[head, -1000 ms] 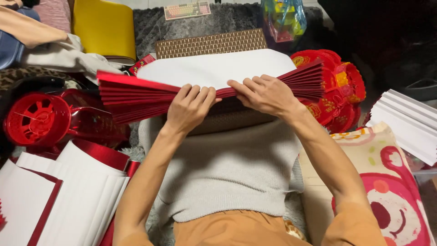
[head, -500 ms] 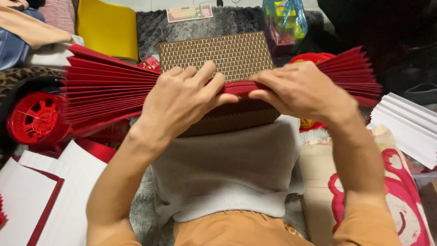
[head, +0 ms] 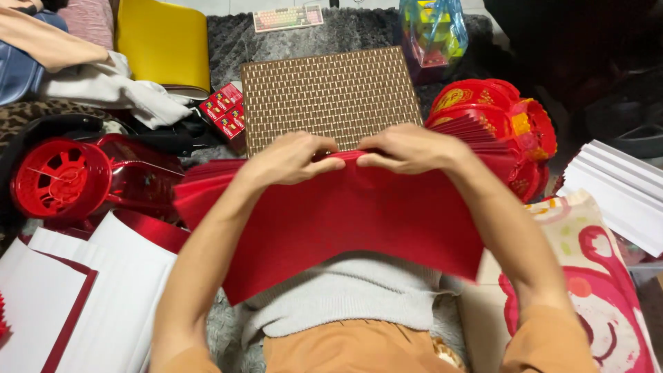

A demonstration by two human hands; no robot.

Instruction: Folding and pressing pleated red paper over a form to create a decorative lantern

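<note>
Big red pleated paper sheet (head: pixel 345 221) was the largest item, draped from both hands down over the lap and the grey knit cloth (head: pixel 345 297). Its top edge was bunched into folds. Left hand (head: pixel 286 160) and right hand (head: pixel 407 148) sat close together at that edge, both closed in a pinch on the pleats, thumbs underneath. Pleated ends fanned outward past each hand, left and right.

Step in hand, my read: gathering or pressing the accordion folds along the top edge, with most of the sheet lying flat. The next move would call for keeping the creases stacked evenly while the pinch shifts, otherwise the folds slip open.

Just beyond the hands lay a brown woven mat (head: pixel 330 90). Left of and below the left hand was a stack of white sheets with red edges (head: pixel 90 297), and above that a red plastic fan-like item (head: pixel 59 179). Right of the right hand sat round red lanterns with gold trim (head: pixel 511 117). Further right was white pleated paper (head: pixel 615 186). Below the right forearm lay a pink cartoon-print cushion (head: pixel 594 276).

Packages: small red boxes (head: pixel 224 110) up-left of the left hand, rectangular, with labels too small to make out. A clear bag of bright-coloured items (head: pixel 431 31) lay far beyond the right hand. A pastel keyboard (head: pixel 286 17) lay at the far edge.
</note>
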